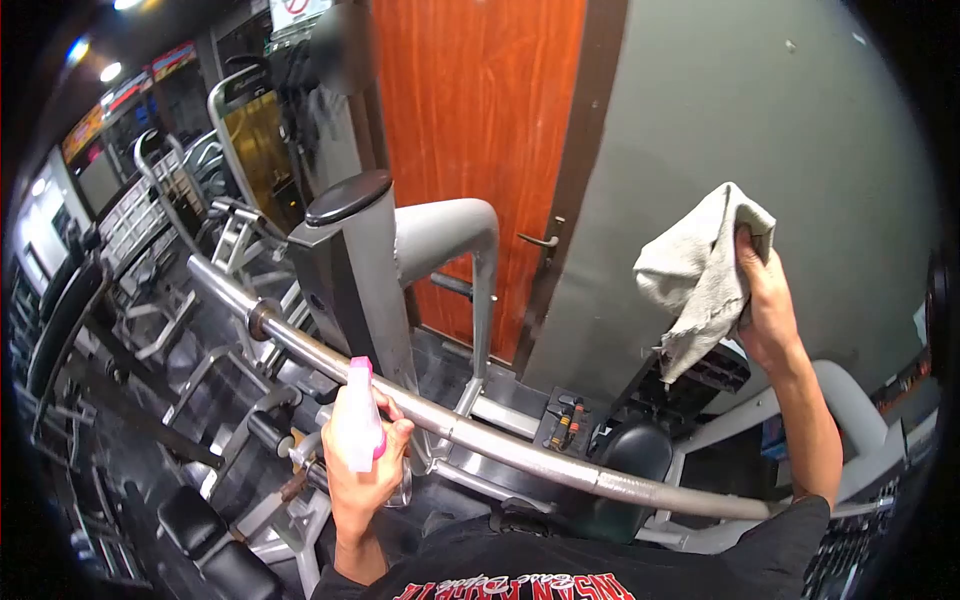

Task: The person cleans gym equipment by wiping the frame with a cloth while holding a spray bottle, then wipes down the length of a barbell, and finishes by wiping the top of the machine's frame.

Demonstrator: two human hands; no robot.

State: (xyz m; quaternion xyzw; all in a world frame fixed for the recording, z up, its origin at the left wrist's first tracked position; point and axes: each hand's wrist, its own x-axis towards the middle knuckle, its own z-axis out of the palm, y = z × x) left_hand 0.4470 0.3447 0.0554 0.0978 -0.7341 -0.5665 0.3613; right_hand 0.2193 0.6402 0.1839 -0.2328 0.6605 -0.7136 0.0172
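Note:
My left hand (352,492) is closed around a spray bottle (362,415) with a white and pink trigger head. The bottle's head overlaps a long metal barbell (500,444) that runs across in front of me. Held up at the right, my right hand (768,310) grips a bunched light grey cloth (700,260), whose lower corner hangs down with a frayed edge. Beneath the cloth the barbell's far end passes close to my right forearm.
A grey machine post (360,270) with a black cap rises beyond the barbell. Behind it is a reddish wooden door (480,110) beside a grey wall (740,110). Black padded seats (640,455) and several gym machines (250,140) stand around, mostly at the left.

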